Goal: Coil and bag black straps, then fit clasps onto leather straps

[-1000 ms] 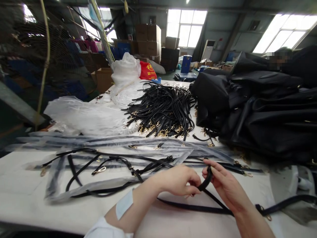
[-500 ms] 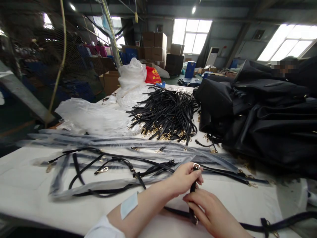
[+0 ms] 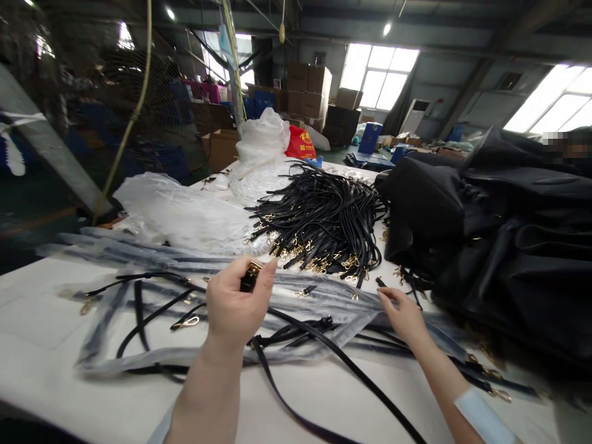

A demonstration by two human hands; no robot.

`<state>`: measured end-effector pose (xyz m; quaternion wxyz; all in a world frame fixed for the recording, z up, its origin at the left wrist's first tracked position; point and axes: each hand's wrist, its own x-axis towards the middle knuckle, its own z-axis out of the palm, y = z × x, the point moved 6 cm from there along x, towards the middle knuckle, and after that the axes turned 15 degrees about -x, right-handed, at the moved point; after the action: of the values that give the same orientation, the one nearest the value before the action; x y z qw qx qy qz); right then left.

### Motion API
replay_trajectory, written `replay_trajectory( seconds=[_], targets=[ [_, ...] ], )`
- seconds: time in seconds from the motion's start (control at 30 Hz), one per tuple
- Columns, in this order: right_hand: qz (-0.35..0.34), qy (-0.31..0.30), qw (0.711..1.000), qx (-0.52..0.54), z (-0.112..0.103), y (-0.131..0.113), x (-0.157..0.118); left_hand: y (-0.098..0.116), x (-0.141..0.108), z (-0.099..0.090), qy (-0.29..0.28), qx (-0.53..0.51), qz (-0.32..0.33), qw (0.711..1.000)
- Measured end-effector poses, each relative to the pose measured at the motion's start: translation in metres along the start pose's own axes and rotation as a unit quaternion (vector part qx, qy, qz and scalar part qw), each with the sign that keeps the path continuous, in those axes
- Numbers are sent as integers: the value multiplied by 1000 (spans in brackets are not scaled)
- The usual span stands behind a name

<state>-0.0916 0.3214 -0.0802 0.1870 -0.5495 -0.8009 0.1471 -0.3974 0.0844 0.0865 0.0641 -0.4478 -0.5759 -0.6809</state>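
Note:
My left hand (image 3: pixel 238 302) is raised over the table, its fingers wrapped round a black strap end with a gold buckle (image 3: pixel 252 274). A long black strap (image 3: pixel 342 357) curves from behind that hand toward the bottom edge. To the right, my right hand (image 3: pixel 404 314) has thumb and forefinger close together in a pinch. What they hold, if anything, is hidden. Just above its fingertips is a short black strap end (image 3: pixel 380 282). Between and below the hands lie straps in clear plastic sleeves (image 3: pixel 346 287) and loose black straps with gold clasps (image 3: pixel 187 322).
A heap of black straps with gold clasps (image 3: pixel 328 216) lies behind the hands. Clear plastic bags (image 3: pixel 180 209) are at left, with a red bag (image 3: pixel 300 142) farther back. Large black bags (image 3: pixel 462 203) crowd the right side. A metal post (image 3: pixel 55 135) stands at far left.
Both hands were together on a buckled strap near the front. My left hand has moved left and up with the buckle; my right hand has left it, moving right and up. The camera view shifted slightly.

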Motion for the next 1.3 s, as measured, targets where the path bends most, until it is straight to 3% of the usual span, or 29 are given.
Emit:
replay_trajectory(
  seconds=[0.13, 0.23, 0.33, 0.47, 0.67, 0.9, 1.03, 1.17, 1.27, 1.3],
  targets=[
    [39, -21, 999, -32, 29, 3, 68, -1, -1, 22, -52, 19, 5, 998],
    [74, -44, 995, -44, 47, 6, 103, 1, -3, 32, -81, 0, 13, 997],
    [106, -76, 991, -41, 61, 12, 121, 3, -8, 40, -108, -15, 7, 994],
    [128, -124, 984, 6, 70, 19, 125, 2, -13, 52, -134, -27, -18, 990],
    [114, -147, 978, 97, 52, 17, 112, 8, -23, 67, -179, -37, -15, 983],
    [62, -98, 989, 90, -4, -1, 109, 10, -33, 77, -235, -45, -29, 970],
    [-26, -82, 996, 12, -31, -38, 70, 5, -38, 87, -299, -20, -40, 953],
    [-155, -126, 978, -53, -41, -96, -32, 6, -52, 103, -375, -57, -27, 925],
    [-200, -167, 962, -80, -62, -127, -109, 24, -79, 122, -476, -116, 17, 872],
    [-219, -211, 948, -95, -68, -134, -130, 30, -91, 127, -514, -124, 27, 848]
  ],
)
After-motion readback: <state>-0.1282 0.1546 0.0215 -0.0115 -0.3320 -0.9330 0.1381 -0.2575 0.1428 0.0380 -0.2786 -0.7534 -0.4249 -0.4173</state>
